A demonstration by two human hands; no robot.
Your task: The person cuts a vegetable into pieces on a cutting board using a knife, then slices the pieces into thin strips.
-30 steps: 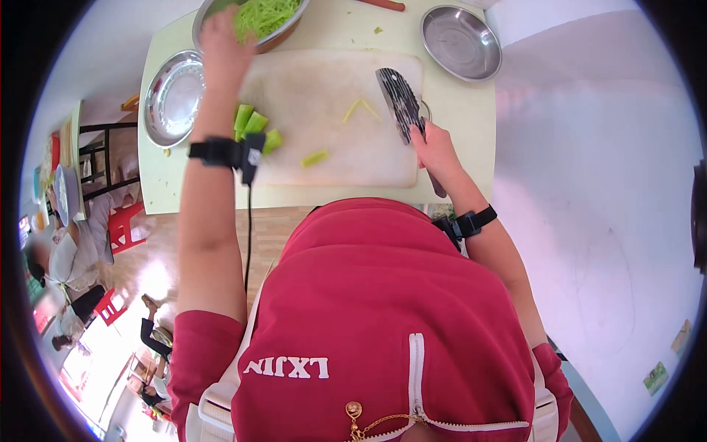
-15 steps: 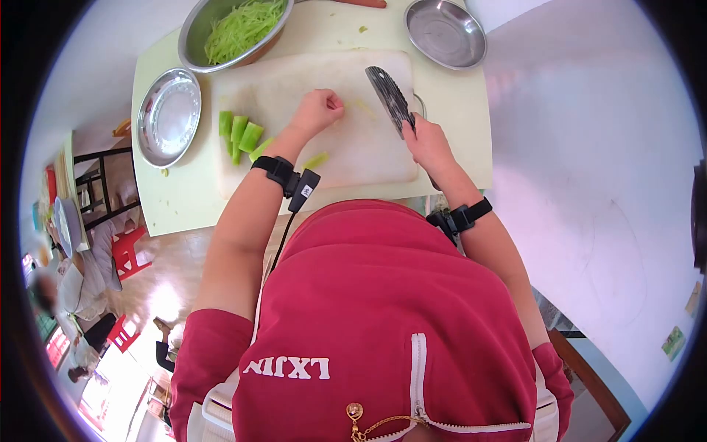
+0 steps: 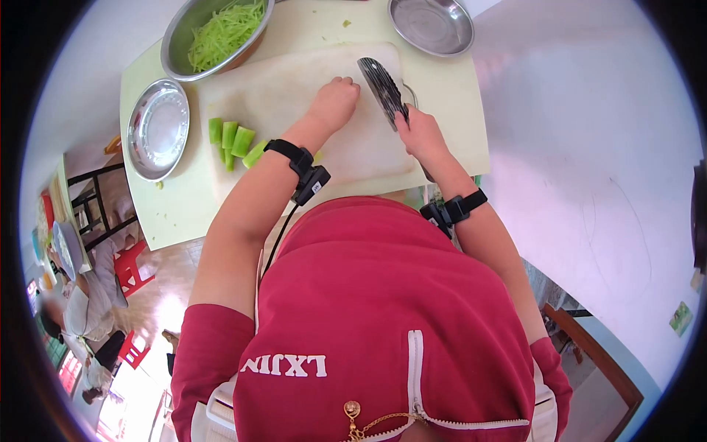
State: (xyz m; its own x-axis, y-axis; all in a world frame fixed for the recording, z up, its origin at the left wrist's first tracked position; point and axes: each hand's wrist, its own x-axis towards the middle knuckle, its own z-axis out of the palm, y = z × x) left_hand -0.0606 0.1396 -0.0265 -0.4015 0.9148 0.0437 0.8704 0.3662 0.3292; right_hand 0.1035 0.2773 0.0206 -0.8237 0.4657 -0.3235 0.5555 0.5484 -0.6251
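My right hand (image 3: 422,132) is wrapped round the handle of a dark ridged kitchen knife (image 3: 380,87), its blade slanting up and left over the white cutting board (image 3: 294,62). Left of the blade, my left hand (image 3: 336,103) is closed with curled fingers low over the board. Whatever those fingers hold, if anything, is hidden. Several cut green vegetable pieces (image 3: 242,141) lie at the board's left side, one of them partly behind my left forearm. A metal bowl (image 3: 171,53) of green shreds (image 3: 224,33) stands at the far left.
A shiny metal dish (image 3: 158,131) sits left of the board, and another metal dish (image 3: 433,26) at the back right. The pale table (image 3: 177,214) ends close to my body. A white wall (image 3: 589,162) rises on the right. Other people and red stools (image 3: 131,267) are at lower left.
My left hand has moved right and slightly up, nearer the knife. Pale shreds seen beside it on the board no longer show. The knife stays in my right hand; the view has shifted slightly.
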